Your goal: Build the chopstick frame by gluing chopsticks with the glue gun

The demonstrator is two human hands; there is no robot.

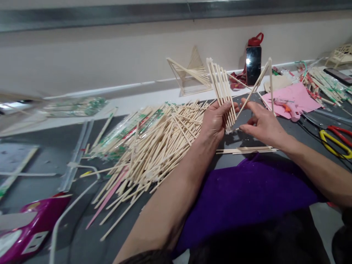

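My left hand [216,119] is closed around the slatted side of a frame built from chopsticks [220,82], with the thumb pressed across the sticks. White glue blobs show at the frame's corners. Its other end rises to a peak on the right, past my right hand [262,123]. The fingers of that hand are apart, close beside a slanting stick; whether a fingertip touches it I cannot tell. A large heap of loose chopsticks [162,143] lies left of my left hand. Below the frame, a few more chopsticks [247,150] lie side by side along the table edge.
A twisted stick model [189,73] stands by the wall. Near it, a phone [253,65] leans on a red-capped bottle [255,39]. To the right are a pink glue gun [293,110] on pink paper [291,93] and red-and-yellow scissors [334,141]. A magenta device [41,216] sits front left.
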